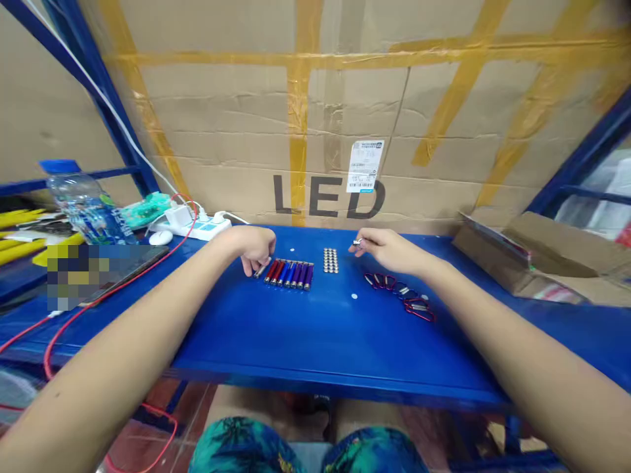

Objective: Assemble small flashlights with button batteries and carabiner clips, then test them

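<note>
The right grip had its fingertips pinched together on a small silver piece, held clear of the surface, perhaps to keep it visible. The left grip curled over a silver tube; its fingers touched it, but whether they clamped it I cannot tell, as the thumb side was hidden. Just right of that grip lay a row of red, blue and purple penlight-like tubes, side by side and grouped by colour, probably so each could be lifted singly. Between the two grips, nearer the right one, button cells stood in a tight block, likely to make counting simple. Nearer the body from the right grip, snap-hook carabiners fanned out in a loose curve, seemingly kept apart from the tubes. A white disc lay between.

Open room spread from below both grips to the near edge. Beyond them, a carton closed off the far edge; right of the right grip, an open cardboard box limited sideways travel.
</note>
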Tool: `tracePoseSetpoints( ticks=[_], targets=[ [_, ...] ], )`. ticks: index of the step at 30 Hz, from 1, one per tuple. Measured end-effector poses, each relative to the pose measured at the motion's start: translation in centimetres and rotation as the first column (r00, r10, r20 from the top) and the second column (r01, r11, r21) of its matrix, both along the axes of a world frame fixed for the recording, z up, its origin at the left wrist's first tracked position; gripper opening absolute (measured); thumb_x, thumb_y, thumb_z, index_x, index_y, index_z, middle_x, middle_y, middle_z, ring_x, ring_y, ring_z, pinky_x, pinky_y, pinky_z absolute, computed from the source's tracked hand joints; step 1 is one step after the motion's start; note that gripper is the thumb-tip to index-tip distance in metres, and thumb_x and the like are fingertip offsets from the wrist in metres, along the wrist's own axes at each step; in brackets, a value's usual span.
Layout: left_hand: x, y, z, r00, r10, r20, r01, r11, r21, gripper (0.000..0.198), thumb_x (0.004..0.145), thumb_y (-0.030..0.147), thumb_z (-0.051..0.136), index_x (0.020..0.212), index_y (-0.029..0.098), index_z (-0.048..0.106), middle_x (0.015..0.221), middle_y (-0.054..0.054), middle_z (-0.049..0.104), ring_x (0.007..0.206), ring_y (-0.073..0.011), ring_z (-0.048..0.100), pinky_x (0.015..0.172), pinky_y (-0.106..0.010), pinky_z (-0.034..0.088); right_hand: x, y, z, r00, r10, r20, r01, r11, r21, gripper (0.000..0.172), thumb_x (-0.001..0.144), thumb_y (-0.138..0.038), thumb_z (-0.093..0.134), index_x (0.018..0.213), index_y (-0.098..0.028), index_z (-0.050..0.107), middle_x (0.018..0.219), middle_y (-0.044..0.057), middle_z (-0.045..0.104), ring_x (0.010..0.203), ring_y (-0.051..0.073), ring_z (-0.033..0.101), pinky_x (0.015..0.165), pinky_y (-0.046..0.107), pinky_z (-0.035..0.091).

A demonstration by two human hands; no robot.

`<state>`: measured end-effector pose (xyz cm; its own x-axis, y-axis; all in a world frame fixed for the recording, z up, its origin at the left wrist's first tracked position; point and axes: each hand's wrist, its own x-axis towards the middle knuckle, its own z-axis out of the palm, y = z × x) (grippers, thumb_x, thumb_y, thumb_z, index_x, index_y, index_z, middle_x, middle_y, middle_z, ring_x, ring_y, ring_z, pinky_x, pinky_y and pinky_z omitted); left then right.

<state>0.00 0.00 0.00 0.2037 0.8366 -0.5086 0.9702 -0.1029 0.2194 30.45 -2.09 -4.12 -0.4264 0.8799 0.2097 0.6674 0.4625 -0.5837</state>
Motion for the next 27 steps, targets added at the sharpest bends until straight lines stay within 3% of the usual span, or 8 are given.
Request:
tracePoseSetpoints(
  ticks=[9, 27],
  targets=[
    [0.08, -0.45, 0.11, 0.999, 0.025, 0.042, -0.026, 0.999, 0.024, 0.065, 0.072, 0.009, 0.061, 0.136, 0.006, 0.049, 0.078, -0.014, 0.074, 0.067, -0.0284, 0.074, 0.06, -0.035, 0.061, 0.06, -0.14, 0.03, 1.0, -0.005, -0.007, 0.004, 0.999, -0.039, 0.019, 0.097, -0.02, 0.042, 0.081, -0.021, 0.051, 0.104, 0.012, 0.072, 0.094, 0.024, 0.069, 0.09, 0.045, 0.05],
    [-0.2, -0.61, -0.01, 0.993, 0.038, 0.116, -0.04, 0.999, 0.01, 0.055, 0.071, 0.011, 0.057, 0.126, 0.011, 0.051, 0.068, -0.009, 0.073, 0.061, -0.0281, 0.073, 0.055, -0.033, 0.058, 0.03, -0.16, -0.07, 1.0, -0.012, -0.005, 0.012, 0.999, -0.039, 0.018, 0.096, -0.02, 0.045, 0.081, -0.021, 0.054, 0.101, 0.01, 0.073, 0.094, 0.024, 0.069, 0.088, 0.045, 0.051]
  ],
)
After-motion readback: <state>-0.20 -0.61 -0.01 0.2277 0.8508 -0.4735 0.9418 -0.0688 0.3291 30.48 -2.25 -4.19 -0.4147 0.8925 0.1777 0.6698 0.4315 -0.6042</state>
